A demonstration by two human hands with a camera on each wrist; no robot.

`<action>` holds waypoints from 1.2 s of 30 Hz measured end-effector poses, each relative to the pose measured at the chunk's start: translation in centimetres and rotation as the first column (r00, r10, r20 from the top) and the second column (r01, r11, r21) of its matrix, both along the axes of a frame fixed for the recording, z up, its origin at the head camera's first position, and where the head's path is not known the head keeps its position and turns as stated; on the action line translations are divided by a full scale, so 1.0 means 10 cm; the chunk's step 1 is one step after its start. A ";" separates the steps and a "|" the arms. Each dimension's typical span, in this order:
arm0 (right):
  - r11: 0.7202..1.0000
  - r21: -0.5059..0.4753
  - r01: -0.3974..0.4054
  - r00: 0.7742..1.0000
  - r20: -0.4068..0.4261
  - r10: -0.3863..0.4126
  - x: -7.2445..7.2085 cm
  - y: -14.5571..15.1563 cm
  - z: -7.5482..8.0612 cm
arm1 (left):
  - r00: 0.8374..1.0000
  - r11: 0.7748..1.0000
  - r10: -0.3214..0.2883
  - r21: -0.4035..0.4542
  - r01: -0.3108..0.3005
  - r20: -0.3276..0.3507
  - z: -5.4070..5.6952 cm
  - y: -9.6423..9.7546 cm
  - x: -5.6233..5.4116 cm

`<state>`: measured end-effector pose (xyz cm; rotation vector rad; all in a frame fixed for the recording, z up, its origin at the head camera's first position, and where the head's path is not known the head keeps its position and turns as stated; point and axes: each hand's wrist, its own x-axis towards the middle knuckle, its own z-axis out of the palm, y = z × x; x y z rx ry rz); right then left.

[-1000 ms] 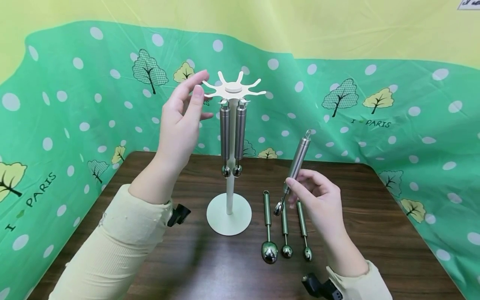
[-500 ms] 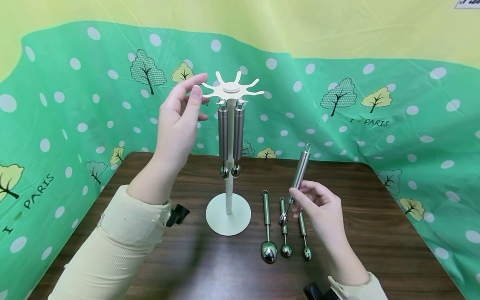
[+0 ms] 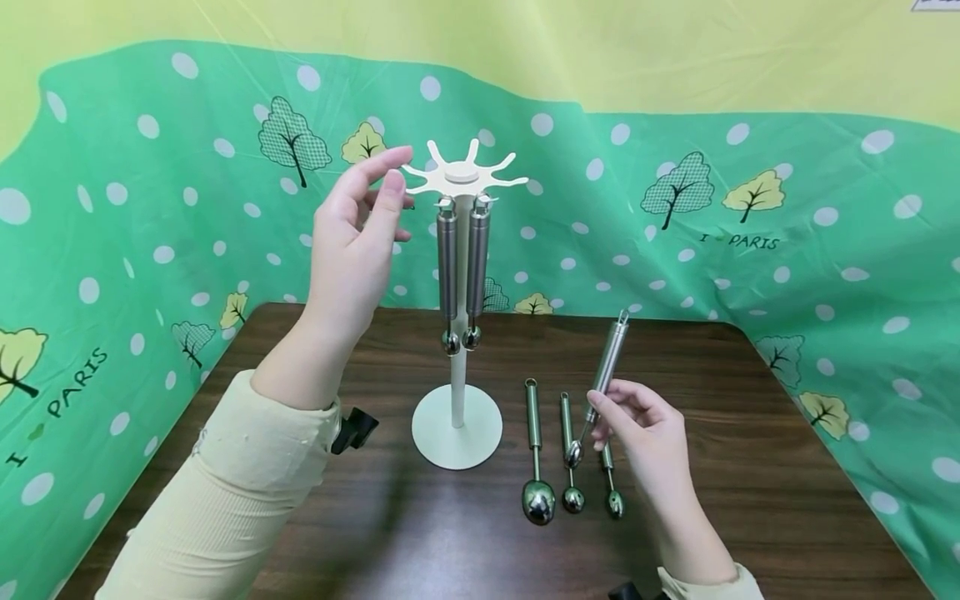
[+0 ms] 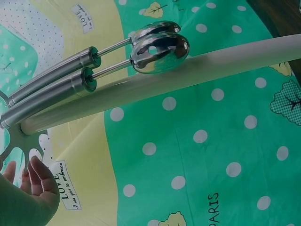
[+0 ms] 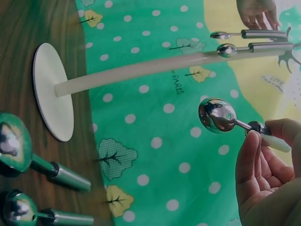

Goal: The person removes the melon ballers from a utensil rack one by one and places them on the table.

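The left hand (image 3: 356, 225), fingers relaxed, is at a white rack (image 3: 461, 175) bearing two hanging scoops (image 3: 447, 262). Rightward, three scoops (image 3: 534, 425) lie on the table (image 3: 420, 533); above them tilts a glossy steel scoop (image 3: 612, 358), handle up, pinched by the right hand (image 3: 647, 429). The right wrist view (not the head's) shows its bowl's hole (image 5: 229, 116).

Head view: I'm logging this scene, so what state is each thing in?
Stand: upright on the table.
Left hanging scoop: hooked on the stand, bowl down.
Right hanging scoop: same.
Held scoop: off the table, tilted, bowl down.
Left table scoop: lying, bowl nearer than handle.
Middle table scoop: likewise.
Right table scoop: likewise, partly hidden.
Left hand: fingers at the stand's top; contact unclear.
Right hand: pinching the held scoop.
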<state>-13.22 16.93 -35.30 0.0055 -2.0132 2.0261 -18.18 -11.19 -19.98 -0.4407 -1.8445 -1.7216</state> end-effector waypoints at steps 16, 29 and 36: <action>0.998 -0.023 0.059 0.993 0.105 -0.056 0.05 0.22 -0.28 | 1.000 1.000 0.011 -0.001 -0.011 -0.023 -0.01 0.03 0.01; 0.991 0.075 0.115 0.973 0.193 -0.128 -0.04 0.55 -0.54 | 1.000 1.000 0.003 0.018 -0.002 -0.019 -0.02 0.04 0.03; 0.986 0.149 0.077 0.965 0.239 -0.112 -0.09 0.70 -0.66 | 1.000 1.000 -0.003 0.025 0.003 -0.001 -0.04 0.02 0.02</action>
